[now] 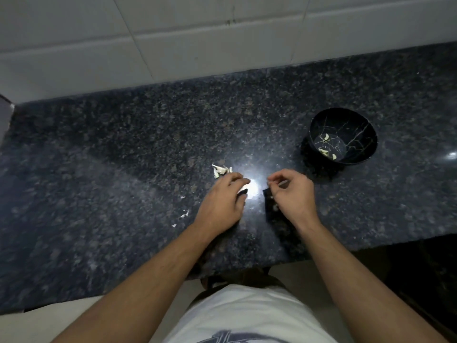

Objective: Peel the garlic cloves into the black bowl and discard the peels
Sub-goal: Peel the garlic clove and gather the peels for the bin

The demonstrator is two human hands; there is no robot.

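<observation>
My left hand curls over a pale piece on the worktop; right hand pinches something small; black bowl lies far-right, nearer the right.

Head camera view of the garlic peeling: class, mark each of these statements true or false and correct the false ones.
1. The black bowl stands to the right of both hands. True.
2. The bowl is empty. False: a few pale garlic cloves lie in it.
3. A small heap of peels lies just beyond the left hand. True.
4. The right hand rests inside the bowl. False: it is over the countertop, apart from the bowl.
5. The bowl lies tipped upside down. False: it stands upright.
</observation>
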